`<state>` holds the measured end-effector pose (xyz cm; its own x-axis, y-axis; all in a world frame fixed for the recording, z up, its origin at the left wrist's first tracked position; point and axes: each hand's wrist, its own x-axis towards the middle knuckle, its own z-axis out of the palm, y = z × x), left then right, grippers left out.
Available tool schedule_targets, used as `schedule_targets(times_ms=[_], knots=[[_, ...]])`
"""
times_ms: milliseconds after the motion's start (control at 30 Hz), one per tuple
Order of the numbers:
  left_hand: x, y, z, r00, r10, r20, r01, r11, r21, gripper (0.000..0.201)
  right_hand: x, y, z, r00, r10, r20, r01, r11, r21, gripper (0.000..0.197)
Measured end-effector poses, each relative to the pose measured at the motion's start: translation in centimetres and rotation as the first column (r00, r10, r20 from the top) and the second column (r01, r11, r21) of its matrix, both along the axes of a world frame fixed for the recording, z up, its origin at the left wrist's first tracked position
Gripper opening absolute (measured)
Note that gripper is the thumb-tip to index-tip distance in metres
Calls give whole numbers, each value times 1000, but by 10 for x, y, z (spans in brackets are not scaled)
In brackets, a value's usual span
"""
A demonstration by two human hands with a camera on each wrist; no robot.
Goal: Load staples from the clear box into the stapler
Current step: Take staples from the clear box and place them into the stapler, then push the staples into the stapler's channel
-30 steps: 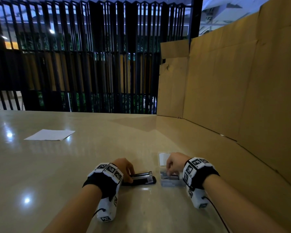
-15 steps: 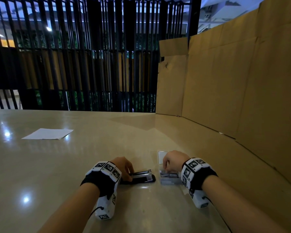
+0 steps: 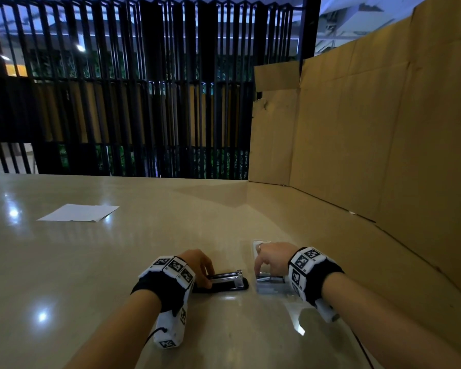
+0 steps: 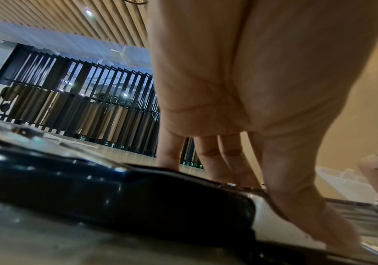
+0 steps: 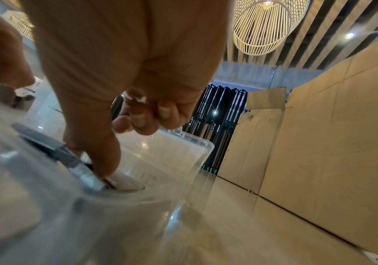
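A black stapler [image 3: 230, 284] lies open on the table, its silver staple channel [image 3: 228, 276] facing up. My left hand [image 3: 207, 277] holds its rear end, fingers [image 4: 208, 154] on the far side and thumb [image 4: 308, 206] on the near side. Just to the right sits the clear box [image 3: 268, 290] with its lid [image 3: 256, 245] folded back. My right hand [image 3: 258, 272] reaches down into it. The thumb [image 5: 97, 152] presses on a grey strip of staples [image 5: 85, 174], which I pinch; the index finger is hidden behind the thumb. The other fingers [image 5: 149, 122] are curled.
A tall cardboard wall [image 3: 383, 155] runs along the right side and back right of the table [image 3: 117, 262]. A white paper sheet [image 3: 77, 212] lies at the far left. A black slatted screen [image 3: 144, 102] stands beyond the table's far edge.
My right hand has tipped forward and its fingers have gone deeper into the clear box. The left hand has stayed on the stapler.
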<state>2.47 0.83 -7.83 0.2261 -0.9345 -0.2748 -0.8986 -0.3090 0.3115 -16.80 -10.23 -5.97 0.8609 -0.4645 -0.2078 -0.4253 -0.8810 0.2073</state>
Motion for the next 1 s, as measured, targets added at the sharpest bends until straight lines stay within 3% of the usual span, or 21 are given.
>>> schedule_targets(times_ms=[367,533,667,833,1000], knots=[[-1,0,-1,1000,15,5,-15,1000,-5,39,-7,-8,-3,998,6,-58,-9,999,-42,48],[-4,1,0,1000,18,8,-18,1000,-11,40,-9,-6,-4,999,22,-47,-24,999,-47,41],[-2,1,1,1000,20,1,-20,1000,-5,40,-10,-3,9,999,-18,36,17,1000,18,36],[-3,2,2,1000,11,18,-11,1000,10,42,1,6,28,967,-71,244,31,986,164,37],[-5,-1,11,979,30,-201,-52,993,-105,43,33,30,29,955,7,295,-91,958,272,34]])
